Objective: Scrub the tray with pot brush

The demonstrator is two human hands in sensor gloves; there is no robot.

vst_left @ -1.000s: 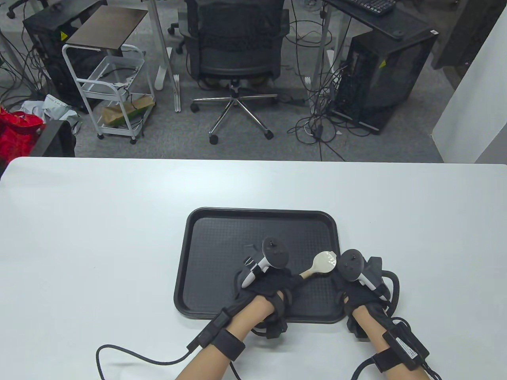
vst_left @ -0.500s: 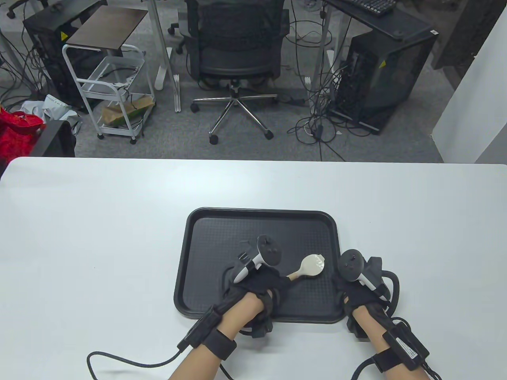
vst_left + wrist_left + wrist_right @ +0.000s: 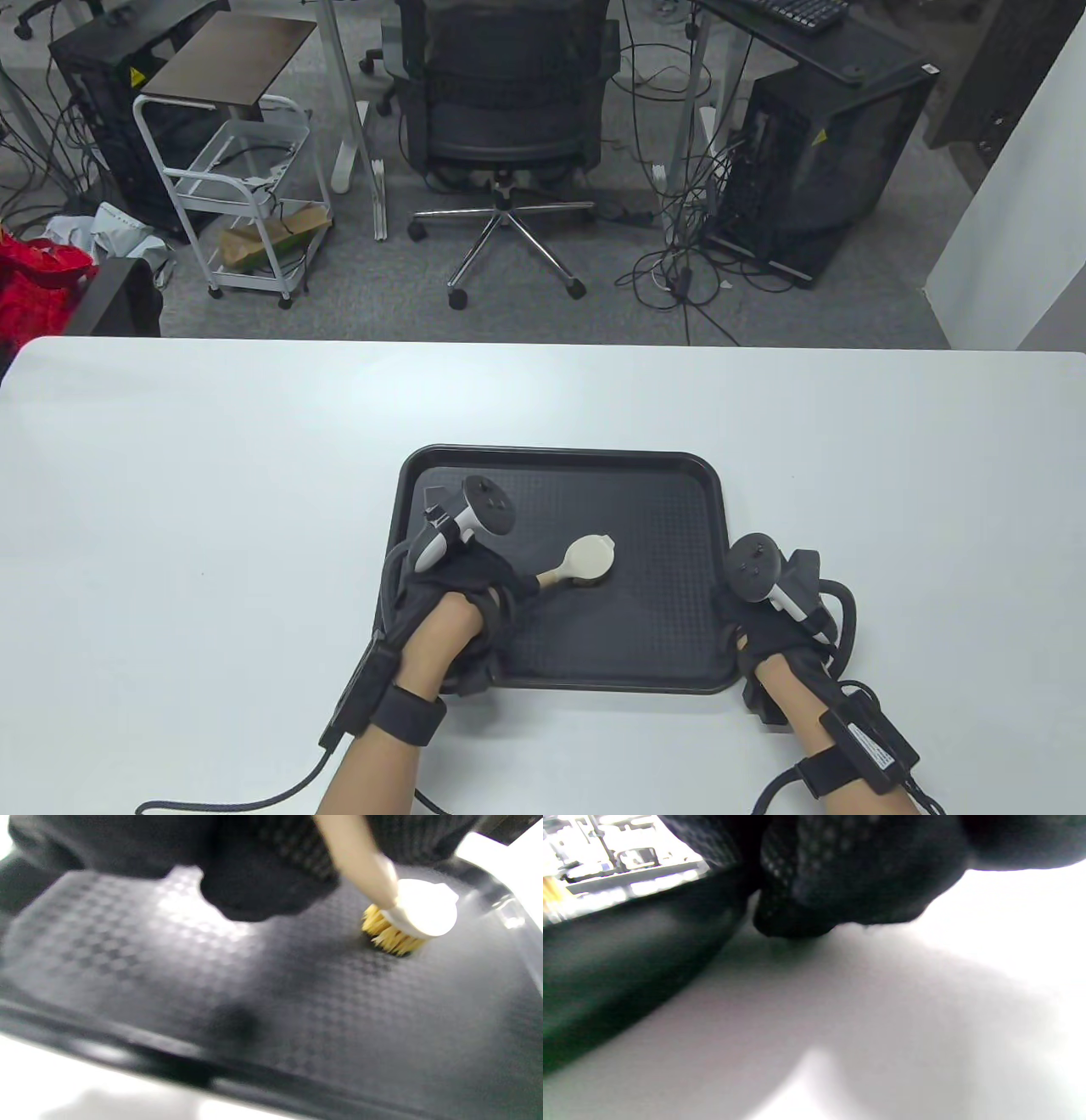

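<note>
One tray [image 3: 679,501] and one brush [image 3: 585,562] are lying on the table [image 3: 212,475], with two hands working. The left hand [image 3: 462,586] is gripping the brush handle, its bristles [image 3: 388,935] pressing on the tray's floor left of centre. The right hand [image 3: 768,624] is sitting at the tray's right near corner, well apart from the brush; I cannot tell its grip.

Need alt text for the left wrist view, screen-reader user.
A pot brush with a pale handle, white head and yellow bristles presses onto a black textured tray. The gloved left hand holding it fills the top of the blurred frame; the white table shows below.
</note>
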